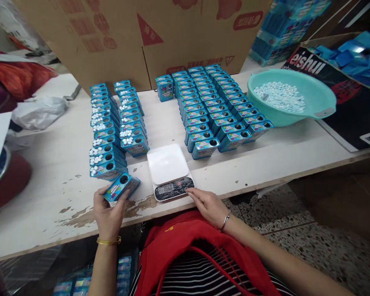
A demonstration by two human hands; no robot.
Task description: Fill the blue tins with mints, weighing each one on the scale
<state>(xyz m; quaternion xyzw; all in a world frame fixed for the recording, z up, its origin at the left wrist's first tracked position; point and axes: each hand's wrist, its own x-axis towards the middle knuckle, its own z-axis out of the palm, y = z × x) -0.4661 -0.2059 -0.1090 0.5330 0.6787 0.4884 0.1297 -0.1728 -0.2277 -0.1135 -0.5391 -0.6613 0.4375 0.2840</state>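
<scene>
My left hand grips a small blue candy tin lying on the white table, at the near end of two rows of filled tins. My right hand rests at the table's front edge with its fingertips against the right side of a white digital scale; it holds nothing. The scale's display is lit and its platform is bare. To the right stand rows of empty open tins.
A teal basin with small white candies sits at the right end of the table. A large cardboard box stands behind the tins. Plastic bags and red fabric lie at the left. Blue packs are stacked at the far right.
</scene>
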